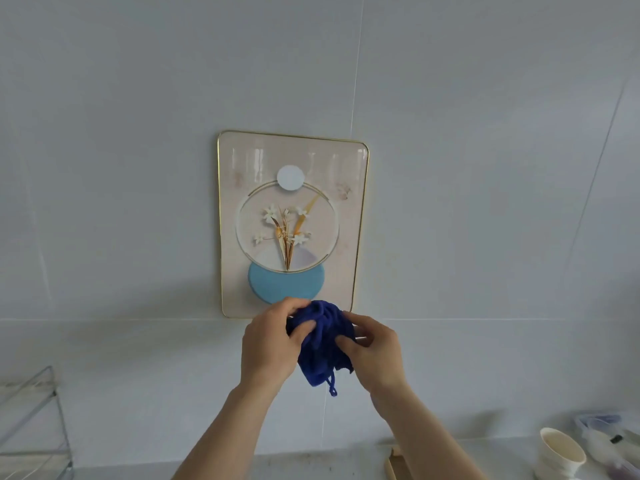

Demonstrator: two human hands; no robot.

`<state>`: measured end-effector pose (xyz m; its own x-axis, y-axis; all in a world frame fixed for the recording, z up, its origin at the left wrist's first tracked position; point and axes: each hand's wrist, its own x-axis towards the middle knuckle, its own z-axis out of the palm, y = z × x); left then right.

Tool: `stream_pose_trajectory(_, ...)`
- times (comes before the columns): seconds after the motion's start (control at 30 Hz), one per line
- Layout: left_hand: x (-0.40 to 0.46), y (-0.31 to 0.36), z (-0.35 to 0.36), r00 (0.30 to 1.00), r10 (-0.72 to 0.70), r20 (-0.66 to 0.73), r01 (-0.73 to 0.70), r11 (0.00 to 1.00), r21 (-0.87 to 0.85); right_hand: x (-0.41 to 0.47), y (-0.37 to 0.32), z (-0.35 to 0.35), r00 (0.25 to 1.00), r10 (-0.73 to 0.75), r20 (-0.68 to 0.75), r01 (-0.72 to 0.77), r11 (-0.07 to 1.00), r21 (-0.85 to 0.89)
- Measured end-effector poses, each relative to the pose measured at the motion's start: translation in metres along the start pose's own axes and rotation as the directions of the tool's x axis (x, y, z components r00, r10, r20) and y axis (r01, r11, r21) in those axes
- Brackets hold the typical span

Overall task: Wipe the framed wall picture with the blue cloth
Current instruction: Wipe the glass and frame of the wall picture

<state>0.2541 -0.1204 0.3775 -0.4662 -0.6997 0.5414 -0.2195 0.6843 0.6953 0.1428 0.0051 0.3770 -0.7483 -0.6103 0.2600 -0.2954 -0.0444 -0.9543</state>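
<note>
Your left hand point(273, 344) and right hand point(372, 355) both pinch the bunched blue cloth point(322, 341), fingers curled closed on it, just below the framed picture point(291, 223) at its 6 o'clock edge. A cup point(559, 452) sits at 4 o'clock, a wire rack point(34, 424) at 8 o'clock, neither blocking.

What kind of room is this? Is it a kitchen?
Probably a kitchen, though that is a guess. The wall is covered in big pale tiles, a stack of cups stands on the counter, and a wire rack sits at the left. A framed picture hangs above.
</note>
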Motion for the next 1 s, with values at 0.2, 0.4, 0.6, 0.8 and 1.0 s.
stream_pose_trajectory(0.2,0.025,0.021,-0.011,0.995,0.078,-0.063,-0.086,0.988,-0.132,0.007,-0.034,0.022,0.996,0.080,0.027,-0.084,0.919,0.386)
stream_pose_trajectory(0.4,0.034,0.036,-0.007,0.985,0.167,-0.038,-0.170,0.980,-0.107,0.020,-0.057,0.036,0.976,0.116,0.185,-0.214,0.679,0.702)
stream_pose_trajectory(0.6,0.043,0.039,-0.002,0.972,0.233,0.018,-0.232,0.972,-0.047,0.040,-0.046,0.034,0.981,0.094,0.171,-0.181,0.761,0.623)
stream_pose_trajectory(0.8,0.055,0.027,0.006,0.956,0.285,-0.068,-0.288,0.957,-0.038,0.067,-0.039,0.019,0.992,0.126,0.024,-0.119,0.824,0.554)
stream_pose_trajectory(1.0,0.084,0.009,0.019,0.920,0.324,-0.219,-0.281,0.937,0.206,0.105,-0.047,0.010,0.964,-0.023,-0.265,0.111,0.940,0.323)
